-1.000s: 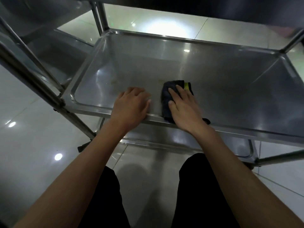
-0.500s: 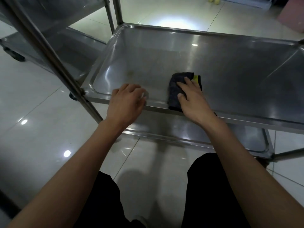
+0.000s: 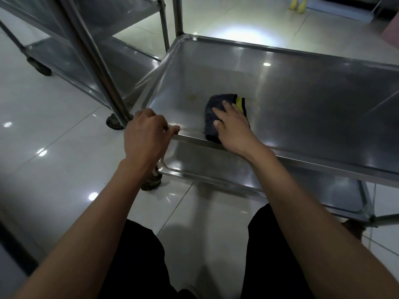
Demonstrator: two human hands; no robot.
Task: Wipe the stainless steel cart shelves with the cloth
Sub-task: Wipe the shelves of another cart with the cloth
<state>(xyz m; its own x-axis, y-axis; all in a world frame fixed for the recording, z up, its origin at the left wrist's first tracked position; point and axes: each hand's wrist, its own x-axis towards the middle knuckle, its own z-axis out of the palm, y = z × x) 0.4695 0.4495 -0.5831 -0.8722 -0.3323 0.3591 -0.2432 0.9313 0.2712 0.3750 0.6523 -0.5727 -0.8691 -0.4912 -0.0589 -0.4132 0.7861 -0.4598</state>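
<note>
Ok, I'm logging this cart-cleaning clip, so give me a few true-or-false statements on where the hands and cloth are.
1. The right hand presses flat on the dark cloth. True.
2. The cloth lies on the floor. False: it lies on the cart shelf, draped over its near rim.
3. The left hand grips the shelf's near rim at the corner. True.
4. The cloth is plain white. False: it is dark with a yellow strip.

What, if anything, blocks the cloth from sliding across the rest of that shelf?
Nothing visible does. The right hand presses the cloth flat near the shelf's front edge, and the steel beyond it lies bare. The left hand grips the front rim, off to one side.
</note>
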